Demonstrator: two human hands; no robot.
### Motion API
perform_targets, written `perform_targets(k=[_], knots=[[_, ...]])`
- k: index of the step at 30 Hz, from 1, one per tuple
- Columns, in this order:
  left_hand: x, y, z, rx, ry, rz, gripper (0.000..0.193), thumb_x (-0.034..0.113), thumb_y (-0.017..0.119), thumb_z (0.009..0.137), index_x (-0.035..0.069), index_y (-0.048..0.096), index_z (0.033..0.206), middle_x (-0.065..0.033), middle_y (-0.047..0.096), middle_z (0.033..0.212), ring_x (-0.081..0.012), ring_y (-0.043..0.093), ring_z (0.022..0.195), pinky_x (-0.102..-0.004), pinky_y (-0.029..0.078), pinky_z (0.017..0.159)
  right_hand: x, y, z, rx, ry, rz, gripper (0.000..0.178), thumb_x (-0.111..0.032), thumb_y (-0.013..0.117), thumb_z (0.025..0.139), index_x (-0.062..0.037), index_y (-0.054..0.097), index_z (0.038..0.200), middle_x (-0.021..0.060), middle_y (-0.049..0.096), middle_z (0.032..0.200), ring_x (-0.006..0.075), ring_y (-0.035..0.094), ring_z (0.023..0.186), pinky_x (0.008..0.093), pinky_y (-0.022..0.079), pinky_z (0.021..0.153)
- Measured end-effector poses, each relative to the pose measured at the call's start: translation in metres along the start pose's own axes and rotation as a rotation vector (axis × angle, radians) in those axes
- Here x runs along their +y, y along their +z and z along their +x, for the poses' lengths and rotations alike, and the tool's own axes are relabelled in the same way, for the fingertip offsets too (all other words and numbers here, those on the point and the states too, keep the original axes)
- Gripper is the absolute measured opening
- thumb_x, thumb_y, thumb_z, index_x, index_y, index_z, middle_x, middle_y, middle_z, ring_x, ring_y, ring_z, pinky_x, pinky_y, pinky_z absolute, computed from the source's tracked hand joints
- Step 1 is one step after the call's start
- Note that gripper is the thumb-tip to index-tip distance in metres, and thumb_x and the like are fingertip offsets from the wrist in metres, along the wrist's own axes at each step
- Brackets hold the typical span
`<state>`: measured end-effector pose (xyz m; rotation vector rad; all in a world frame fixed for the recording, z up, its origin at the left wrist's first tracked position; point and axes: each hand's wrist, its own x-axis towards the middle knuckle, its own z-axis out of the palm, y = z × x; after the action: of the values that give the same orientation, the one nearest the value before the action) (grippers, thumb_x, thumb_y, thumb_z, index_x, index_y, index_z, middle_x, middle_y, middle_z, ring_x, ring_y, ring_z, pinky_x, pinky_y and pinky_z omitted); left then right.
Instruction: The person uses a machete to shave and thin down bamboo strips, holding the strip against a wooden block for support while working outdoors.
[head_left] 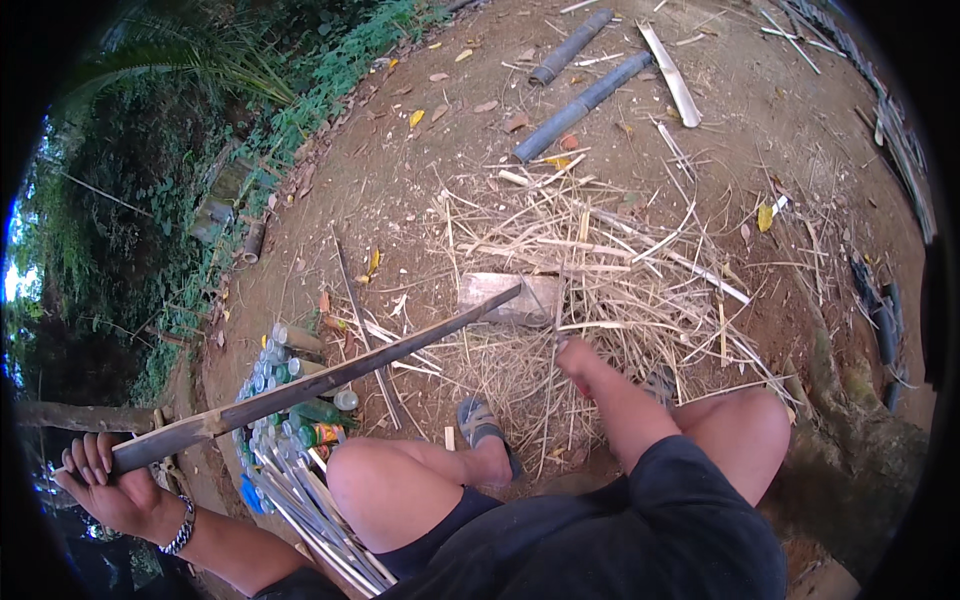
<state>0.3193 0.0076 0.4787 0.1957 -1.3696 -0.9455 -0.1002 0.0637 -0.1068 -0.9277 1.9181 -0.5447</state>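
My left hand [110, 485], with a metal bracelet at the wrist, is closed around the near end of a long dark bamboo slat [330, 378]. The slat slants up to the right, and its far end lies over a short wooden block [480, 290] on the ground. My right hand [577, 362] is closed in a fist on the handle of a knife [559, 300]. Its narrow blade points away from me beside the right end of the block, a little apart from the slat's tip. The fingers hide most of the handle.
Pale bamboo shavings [640, 300] heap around the block. Several glass bottles [290, 385] and a bundle of pale strips [320, 525] stand by my left knee. Dark bamboo poles [585, 103] lie farther off; a tree root [825, 370] rises at the right.
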Motion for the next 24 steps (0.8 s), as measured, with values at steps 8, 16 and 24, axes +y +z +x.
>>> perform_targets(k=[8, 16, 24], knots=[[-0.010, 0.000, -0.021, 0.033, 0.039, -0.145, 0.030, 0.032, 0.058, 0.092, 0.006, 0.043, 0.090, -0.0002, 0.041, 0.067, -0.0111, 0.044, 0.059, -0.0263, 0.037, 0.059, 0.011, 0.033, 0.004, 0.059, 0.065, 0.288, 0.023, -0.014, 0.064, 0.075, 0.0040, 0.060, 0.088, 0.0174, 0.061, 0.076, 0.0269, 0.060, 0.066, 0.0373, 0.048, 0.059], [0.003, -0.001, -0.048, 0.015, 0.068, -0.187, 0.033, 0.032, 0.075, 0.079, 0.010, 0.050, 0.075, 0.0042, 0.044, 0.061, -0.0070, 0.045, 0.053, -0.0227, 0.038, 0.055, -0.107, -0.020, -0.120, 0.056, -0.227, 0.091, 0.028, -0.016, 0.053, 0.085, -0.0013, 0.056, 0.110, 0.0233, 0.064, 0.092, 0.0385, 0.063, 0.088, 0.0459, 0.049, 0.077], [0.006, 0.011, -0.064, -0.027, 0.106, -0.181, 0.037, 0.030, 0.075, 0.080, 0.012, 0.043, 0.074, 0.0062, 0.042, 0.056, -0.0034, 0.042, 0.047, -0.0186, 0.035, 0.050, -0.200, -0.026, -0.232, -0.130, -0.666, -0.044, 0.021, -0.017, 0.053, 0.082, -0.0065, 0.054, 0.100, 0.0187, 0.064, 0.082, 0.0381, 0.063, 0.081, 0.0482, 0.049, 0.071]])
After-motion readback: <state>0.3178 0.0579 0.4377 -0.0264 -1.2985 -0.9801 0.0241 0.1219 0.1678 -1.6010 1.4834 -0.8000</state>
